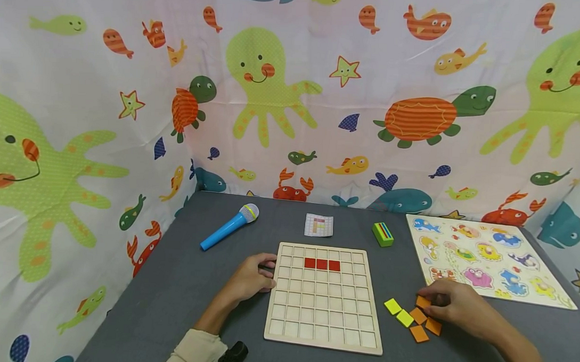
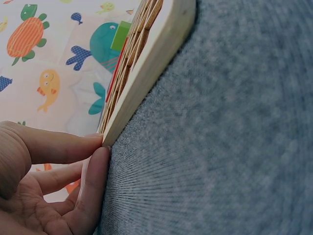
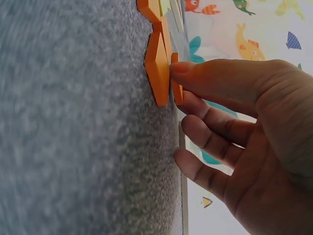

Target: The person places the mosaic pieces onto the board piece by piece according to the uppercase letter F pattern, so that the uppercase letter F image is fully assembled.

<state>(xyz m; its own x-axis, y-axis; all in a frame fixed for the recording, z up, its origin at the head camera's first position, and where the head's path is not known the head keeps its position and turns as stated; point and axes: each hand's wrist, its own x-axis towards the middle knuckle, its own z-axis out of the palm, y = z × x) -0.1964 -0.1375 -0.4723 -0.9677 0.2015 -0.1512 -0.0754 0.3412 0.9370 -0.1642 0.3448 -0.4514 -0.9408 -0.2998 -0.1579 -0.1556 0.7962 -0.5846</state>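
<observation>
A wooden grid board (image 1: 321, 304) lies on the table, with a row of 3 red tiles (image 1: 322, 264) in its upper part. My left hand (image 1: 253, 278) holds the board's left edge; in the left wrist view, thumb and a fingertip meet at the rim. To the right of the board, my right hand (image 1: 455, 306) pinches an orange tile (image 3: 177, 81) between thumb and index finger. Beside that hand lie several loose orange tiles (image 1: 419, 333) and two yellow tiles (image 1: 404, 318).
Behind the board lie a small printed pattern card (image 1: 319, 225) and a green block (image 1: 383, 235) with coloured stripes. A blue toy microphone (image 1: 229, 227) is at the back left. A sea-animal puzzle board (image 1: 479, 251) covers the right back, near the right hand. A patterned cloth (image 1: 293, 85) hangs behind.
</observation>
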